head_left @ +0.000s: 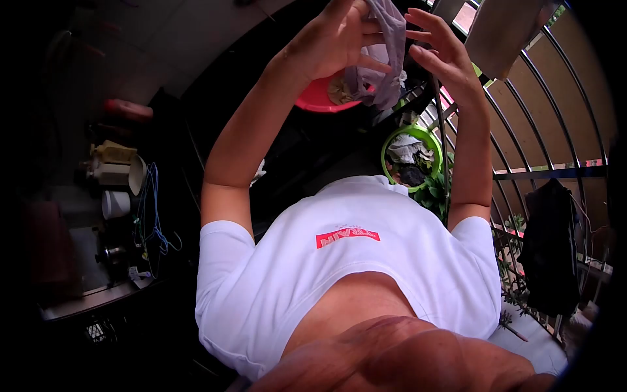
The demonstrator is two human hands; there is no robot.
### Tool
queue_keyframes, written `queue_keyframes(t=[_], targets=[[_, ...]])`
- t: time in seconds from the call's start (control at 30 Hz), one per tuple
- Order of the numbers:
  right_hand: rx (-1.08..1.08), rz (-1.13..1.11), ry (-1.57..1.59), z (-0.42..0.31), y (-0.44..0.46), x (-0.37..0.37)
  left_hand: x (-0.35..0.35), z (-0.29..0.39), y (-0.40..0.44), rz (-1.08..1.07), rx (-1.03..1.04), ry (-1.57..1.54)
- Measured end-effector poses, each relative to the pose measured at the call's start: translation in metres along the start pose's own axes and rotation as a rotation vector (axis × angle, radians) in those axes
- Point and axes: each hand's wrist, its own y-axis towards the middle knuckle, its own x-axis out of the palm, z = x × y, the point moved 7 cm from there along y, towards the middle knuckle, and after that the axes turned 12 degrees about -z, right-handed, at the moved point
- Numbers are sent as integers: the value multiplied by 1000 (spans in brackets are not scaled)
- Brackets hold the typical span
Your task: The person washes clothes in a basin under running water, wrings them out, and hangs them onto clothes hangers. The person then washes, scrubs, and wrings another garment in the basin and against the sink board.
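A thin lavender-grey cloth [390,49] hangs at the top of the view, its upper end cut off by the frame. My left hand [332,40] grips it, with some fingers behind the fabric and one stretched across below. Just to the right, my right hand [447,59] has its fingers spread, and the tips of one or two come close to the cloth's edge. Whether they touch it I cannot tell. Under the cloth is a red basin [312,99] with a beige crumpled piece [339,90] in it, partly hidden.
A green-rimmed tub [439,145] holding pale and dark cloth-like pieces stands below my right hand, beside leafy plants. Metal railings [548,98] run along the right, where a dark bag-like item [552,245] hangs. At left are a white cup [116,204] and blue cord [155,215].
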Motion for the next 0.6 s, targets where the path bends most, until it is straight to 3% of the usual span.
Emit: queue_keyframes(t=[0.03,0.07,0.1,0.17,0.23,0.3,0.37,0.47,0.53,0.57,0.6], targets=[[12,35,-41,-5,6,-1,2,-6,8,-38,38,-31],[-34,52,-198,-16,11,1,20,-4,14,30,-77,-365],[-79,70,-356,-27,15,4,21,-6,16,19,-82,-368],[-25,85,-338,-35,20,4,20,-10,24,-48,-104,-84],[27,92,-320,-33,22,2,11,-21,21,-156,-128,-187],[154,103,-524,-21,24,-3,-7,-22,14,5,-84,186],[61,180,-536,-26,21,-8,-13,-36,3,57,-84,35],[72,241,-395,-32,13,-22,-31,-71,-12,175,-82,97],[56,125,13,-26,14,-23,-49,-123,-26,326,-65,-66],[47,58,305,-34,14,-15,-44,-163,-25,312,-222,-106],[55,50,304,-37,12,-13,-33,-196,-27,258,-395,-90]])
